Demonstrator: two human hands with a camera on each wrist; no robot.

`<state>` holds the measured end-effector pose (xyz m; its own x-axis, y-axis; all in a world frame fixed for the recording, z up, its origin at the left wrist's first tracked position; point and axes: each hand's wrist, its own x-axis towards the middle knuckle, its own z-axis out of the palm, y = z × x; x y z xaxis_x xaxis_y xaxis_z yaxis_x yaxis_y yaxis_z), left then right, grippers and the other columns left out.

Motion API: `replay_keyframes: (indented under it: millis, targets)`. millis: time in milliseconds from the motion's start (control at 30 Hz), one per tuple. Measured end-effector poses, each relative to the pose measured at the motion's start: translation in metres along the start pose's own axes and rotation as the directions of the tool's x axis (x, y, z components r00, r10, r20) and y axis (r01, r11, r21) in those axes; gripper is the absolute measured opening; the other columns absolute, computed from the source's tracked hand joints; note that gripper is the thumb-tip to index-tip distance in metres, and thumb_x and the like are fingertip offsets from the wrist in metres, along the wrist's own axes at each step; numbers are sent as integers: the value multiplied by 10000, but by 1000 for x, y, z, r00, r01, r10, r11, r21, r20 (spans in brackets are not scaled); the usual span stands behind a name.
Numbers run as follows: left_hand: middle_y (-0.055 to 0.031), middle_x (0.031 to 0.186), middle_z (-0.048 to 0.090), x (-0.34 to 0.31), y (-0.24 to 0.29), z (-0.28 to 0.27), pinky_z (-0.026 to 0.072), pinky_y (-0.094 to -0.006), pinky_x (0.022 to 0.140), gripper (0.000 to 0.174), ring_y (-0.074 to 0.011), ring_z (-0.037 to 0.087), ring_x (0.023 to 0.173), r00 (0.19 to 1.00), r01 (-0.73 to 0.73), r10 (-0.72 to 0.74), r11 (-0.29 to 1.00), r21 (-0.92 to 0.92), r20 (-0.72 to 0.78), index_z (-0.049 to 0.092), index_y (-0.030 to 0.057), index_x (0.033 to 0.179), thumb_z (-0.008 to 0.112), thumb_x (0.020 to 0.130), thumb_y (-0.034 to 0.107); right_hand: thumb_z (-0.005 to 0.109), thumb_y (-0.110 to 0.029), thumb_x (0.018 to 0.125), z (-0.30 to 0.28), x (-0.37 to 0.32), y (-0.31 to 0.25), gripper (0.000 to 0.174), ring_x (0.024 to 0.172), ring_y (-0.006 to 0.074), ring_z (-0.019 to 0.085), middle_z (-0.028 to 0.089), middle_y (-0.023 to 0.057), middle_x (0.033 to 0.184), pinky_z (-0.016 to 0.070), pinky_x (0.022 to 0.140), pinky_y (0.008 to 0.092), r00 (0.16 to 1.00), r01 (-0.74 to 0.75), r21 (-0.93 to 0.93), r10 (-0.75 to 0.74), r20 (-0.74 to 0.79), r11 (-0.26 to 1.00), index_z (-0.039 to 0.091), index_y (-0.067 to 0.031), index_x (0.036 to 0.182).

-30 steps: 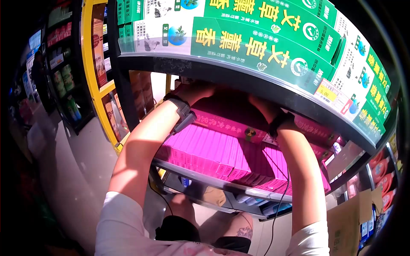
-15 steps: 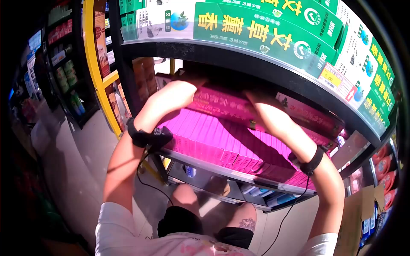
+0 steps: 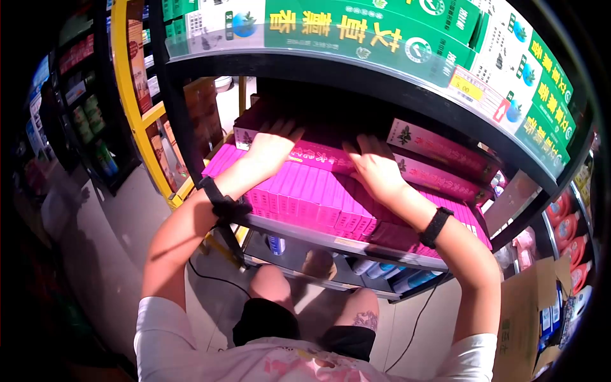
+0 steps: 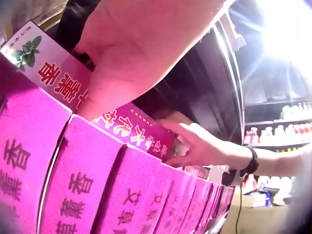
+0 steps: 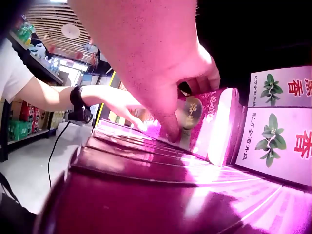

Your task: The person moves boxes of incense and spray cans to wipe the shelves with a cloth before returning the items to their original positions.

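Magenta box [image 3: 318,157], long and narrow, lies lengthwise along the upper rear of a row of upright pink boxes [image 3: 305,197], its lower edge meeting their tops. Both hands grip it from above: the left hand [image 3: 270,151] has its thumb on the printed front near the leaf-marked end, and the right hand [image 3: 377,169] holds the other end, thumb beside a round gold emblem [image 5: 192,113] and fingers bent over the top. Just right of that end sit two stacked boxes [image 3: 442,149] with leaf pictures (the same plant appears on both). Everything pink stands on a dark shelf [image 3: 305,233]; overhead, a second shelf [image 3: 305,67] carries green-and-white cartons [image 3: 337,32] and a yellow price label [image 3: 466,88]. Black straps [image 3: 438,227] circle both wrists. Further down are some cans [image 3: 379,267], and at the lower right stands an open cardboard carton [image 3: 525,318].
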<state>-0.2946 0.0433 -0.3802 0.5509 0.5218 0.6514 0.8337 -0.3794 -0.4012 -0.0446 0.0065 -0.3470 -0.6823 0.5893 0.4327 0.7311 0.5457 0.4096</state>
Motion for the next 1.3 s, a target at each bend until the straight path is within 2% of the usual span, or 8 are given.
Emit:
replay_keyframes:
  millis: [133,467,600,667,867,1000,1100,1300]
  targets:
    - [-190,1275,420,1,5,-7,368,-409,957,677,-337,406,1175,982,86,-76,995,-54,174,407,37,1265,688,677,219,678,-252,714,5,-7,17,589,1080,358,453,449,202,1195,396,910,402,981,-14,122,37,-190,992,452,-67,1226]
    - [-191,1218,476,28,48,-67,385,-432,907,641,-327,457,1124,991,82,-47,956,-282,129,435,48,1254,663,715,310,548,-387,828,-11,-90,174,586,1193,397,382,403,240,1286,318,994,449,933,-352,-103,340,-116,930,390,-70,1294]
    - [-233,1261,437,58,79,-83,388,-437,908,592,-338,476,1103,978,-37,120,907,-419,174,389,24,1293,580,806,302,637,-258,764,-4,-123,193,611,1178,371,407,427,210,1276,330,989,434,953,-294,-71,286,-102,953,391,-80,1294]
    - [-235,1294,405,74,90,-75,317,-445,990,613,-332,407,1191,990,-134,142,915,-380,-8,367,21,1309,567,816,325,642,-220,750,-3,-128,192,594,1156,370,426,443,206,1256,339,979,433,943,-325,-108,313,-114,940,408,-94,1282]
    - [-262,1328,321,109,124,-49,233,-514,1024,875,-358,336,1237,989,9,44,933,-361,139,233,-11,1354,606,739,487,589,-105,772,-19,-138,201,408,1082,360,473,505,182,1150,373,923,436,901,-426,-194,433,-5,884,525,-124,1174]
    - [-254,1258,377,108,143,-30,126,-611,1007,837,-355,353,1199,989,123,-145,924,-362,-35,318,-47,1279,616,716,495,563,-106,805,-54,-152,188,348,1029,368,504,553,198,1100,400,895,409,917,-325,15,319,-240,946,540,-89,1152]
    - [-235,1263,382,105,149,-31,149,-601,1004,795,-352,375,1171,988,142,-116,950,-279,106,340,-24,1280,619,714,459,601,-60,769,-60,-167,184,352,981,361,541,575,215,1051,432,844,382,910,-358,319,404,-92,877,558,-41,1118]
    - [-191,1280,420,93,142,-21,246,-484,1011,635,-352,405,1156,975,160,-86,912,-378,206,382,47,1289,546,777,386,624,-72,754,-55,-186,173,321,937,331,574,590,204,1022,449,810,362,869,-471,412,489,68,780,592,-21,1069]
